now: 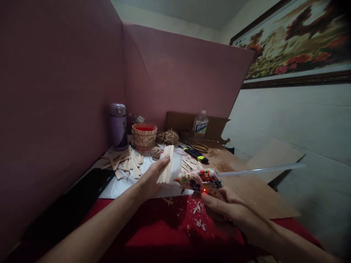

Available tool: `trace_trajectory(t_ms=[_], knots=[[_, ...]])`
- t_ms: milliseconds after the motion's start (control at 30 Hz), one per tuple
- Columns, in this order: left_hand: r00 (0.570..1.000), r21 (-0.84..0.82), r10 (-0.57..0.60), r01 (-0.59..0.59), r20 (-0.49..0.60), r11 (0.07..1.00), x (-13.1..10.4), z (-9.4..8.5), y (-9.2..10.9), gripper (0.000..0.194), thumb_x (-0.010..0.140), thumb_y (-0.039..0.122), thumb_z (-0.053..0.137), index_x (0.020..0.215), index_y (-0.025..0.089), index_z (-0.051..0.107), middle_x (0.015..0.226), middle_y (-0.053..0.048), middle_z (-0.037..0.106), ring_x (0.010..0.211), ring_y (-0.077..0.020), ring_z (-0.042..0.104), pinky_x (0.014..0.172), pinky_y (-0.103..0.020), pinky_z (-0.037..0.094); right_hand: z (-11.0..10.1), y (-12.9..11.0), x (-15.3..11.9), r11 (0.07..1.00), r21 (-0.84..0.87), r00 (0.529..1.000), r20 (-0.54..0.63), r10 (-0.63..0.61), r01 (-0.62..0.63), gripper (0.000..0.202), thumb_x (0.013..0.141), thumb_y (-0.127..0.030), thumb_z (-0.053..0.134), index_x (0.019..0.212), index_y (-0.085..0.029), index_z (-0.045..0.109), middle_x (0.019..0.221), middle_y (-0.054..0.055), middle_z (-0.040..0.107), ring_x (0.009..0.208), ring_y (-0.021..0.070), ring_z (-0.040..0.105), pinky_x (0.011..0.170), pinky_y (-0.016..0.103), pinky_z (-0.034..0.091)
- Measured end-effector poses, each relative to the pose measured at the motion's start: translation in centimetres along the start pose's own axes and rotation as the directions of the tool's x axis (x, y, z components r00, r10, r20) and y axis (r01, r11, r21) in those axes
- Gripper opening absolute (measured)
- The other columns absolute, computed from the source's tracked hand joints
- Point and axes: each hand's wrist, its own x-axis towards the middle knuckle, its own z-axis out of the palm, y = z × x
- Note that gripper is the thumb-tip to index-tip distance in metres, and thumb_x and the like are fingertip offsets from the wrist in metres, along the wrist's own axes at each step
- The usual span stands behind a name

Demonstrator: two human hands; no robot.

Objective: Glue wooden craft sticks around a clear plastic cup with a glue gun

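Nearest me, her right hand [227, 208] is wrapped around a flowered glue gun [199, 180], nozzle pointing to nine o'clock at joined craft sticks [166, 169] pinched in her left hand [150, 181].

red-covered table [153, 233] bears white sheet [120, 186], cardboard [246, 190], scattered wooden sticks [124, 160].
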Motion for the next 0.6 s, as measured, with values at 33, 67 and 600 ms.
trace_trajectory(t_ms=[33, 67, 600], knots=[[1.0, -0.009, -0.012, 0.012, -0.004, 1.0, -0.02, 0.07, 0.02, 0.04, 0.078, 0.043, 0.065, 0.108, 0.017, 0.062, 0.079, -0.007, 0.067, 0.066, -0.0209, 0.063, 0.061, -0.034, 0.052, 0.06, -0.01, -0.01, 1.0, -0.022, 1.0, -0.018, -0.003, 0.003, 0.054, 0.076, -0.064, 0.063, 0.06, -0.021, 0.035, 0.048, -0.01, 0.03, 0.041, 0.0034, 0.021, 0.039, 0.021, 0.017], [1.0, -0.016, -0.027, 0.027, -0.015, 1.0, -0.06, 0.17, 0.07, 0.039, 0.078, 0.044, 0.065, 0.106, 0.016, 0.063, 0.078, -0.007, 0.068, 0.064, -0.0206, 0.063, 0.06, -0.033, 0.051, 0.11, 0.0, -0.02, 0.999, -0.04, 0.999, -0.032, -0.008, 0.007, 0.053, 0.076, -0.065, 0.064, 0.063, -0.021, 0.037, 0.05, -0.01, 0.031, 0.043, 0.0038, 0.023, 0.04, 0.021, 0.019], [0.998, 0.0, -0.067, 0.067, -0.004, 0.998, -0.63, 0.82, 0.46, 0.04, 0.08, 0.045, 0.062, 0.105, 0.014, 0.063, 0.074, -0.006, 0.067, 0.062, -0.0181, 0.061, 0.061, -0.031, 0.049, 0.29, -0.24, 0.1, 0.981, -0.191, 0.999, 0.011, -0.032, 0.034, 0.049, 0.082, -0.064, 0.057, 0.07, -0.022, 0.036, 0.054, -0.009, 0.03, 0.047, 0.0057, 0.023, 0.041, 0.02, 0.019]])
